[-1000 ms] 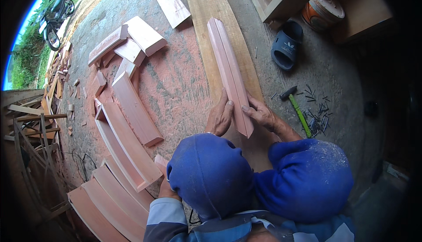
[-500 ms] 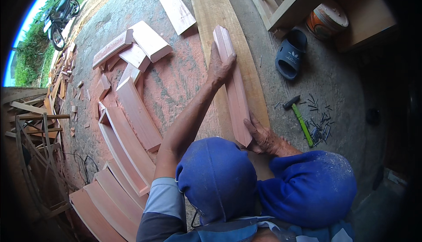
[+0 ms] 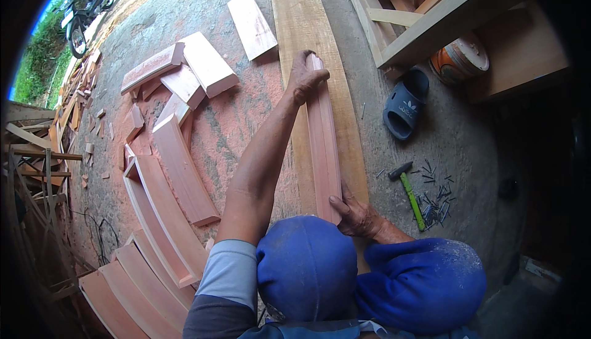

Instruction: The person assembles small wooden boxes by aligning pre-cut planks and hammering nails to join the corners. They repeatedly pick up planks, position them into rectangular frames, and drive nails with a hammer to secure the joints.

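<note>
My left hand is closed round the far end of a long reddish wooden piece with a lengthwise seam or groove. Near my knees, my right hand holds its near end, the thumb on top and the other fingers partly hidden. The piece lies along a wide light-brown plank on the floor; whether it rests fully on the plank, I cannot tell. Left of my left forearm is a thick reddish wooden block. To the right of my right hand lies a hammer with a green handle.
Several nails are scattered beside the hammer. A dark slide sandal, a bucket and a wooden frame stand at the right. Curved reddish boards and cut blocks cover the left. A motorcycle is far left.
My left hand has shifted to the far tip of the wooden piece. The piece has turned to lie straighter along the plank, its near end swinging left with my right hand.
</note>
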A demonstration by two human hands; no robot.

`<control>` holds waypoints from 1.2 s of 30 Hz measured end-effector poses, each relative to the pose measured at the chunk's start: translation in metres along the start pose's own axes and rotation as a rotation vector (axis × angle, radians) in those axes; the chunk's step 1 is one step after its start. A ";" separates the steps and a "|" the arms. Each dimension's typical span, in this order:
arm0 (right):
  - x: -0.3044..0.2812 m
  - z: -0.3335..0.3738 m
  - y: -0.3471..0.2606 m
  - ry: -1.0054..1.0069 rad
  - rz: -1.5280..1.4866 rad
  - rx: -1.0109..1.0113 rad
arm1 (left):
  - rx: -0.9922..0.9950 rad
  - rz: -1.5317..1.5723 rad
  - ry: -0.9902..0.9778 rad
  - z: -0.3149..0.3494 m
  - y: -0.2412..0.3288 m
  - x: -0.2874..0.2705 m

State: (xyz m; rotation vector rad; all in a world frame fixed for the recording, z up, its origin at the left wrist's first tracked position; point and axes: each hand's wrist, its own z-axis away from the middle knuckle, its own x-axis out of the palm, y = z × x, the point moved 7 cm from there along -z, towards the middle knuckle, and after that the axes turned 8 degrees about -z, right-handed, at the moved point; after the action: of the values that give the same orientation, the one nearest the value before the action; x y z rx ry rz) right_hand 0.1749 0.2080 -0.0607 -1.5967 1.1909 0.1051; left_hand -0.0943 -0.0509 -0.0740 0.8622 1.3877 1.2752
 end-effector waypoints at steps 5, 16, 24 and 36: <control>-0.002 0.004 0.001 -0.051 0.006 0.020 | -0.015 0.031 0.016 0.005 0.006 0.005; 0.002 0.003 0.005 -0.044 -0.090 0.094 | -0.030 0.012 0.158 0.043 -0.010 0.000; -0.051 -0.024 0.027 -0.407 0.068 0.166 | -0.044 0.174 -0.080 0.169 -0.004 0.029; -0.043 -0.111 0.033 -0.409 0.488 -0.290 | -0.216 0.250 -0.046 0.224 -0.051 -0.042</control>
State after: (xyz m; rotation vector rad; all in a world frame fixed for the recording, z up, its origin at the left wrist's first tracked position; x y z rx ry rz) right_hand 0.0763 0.1523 -0.0123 -1.4005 1.2482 0.9107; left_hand 0.1382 -0.0450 -0.0967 0.9292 1.1060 1.5542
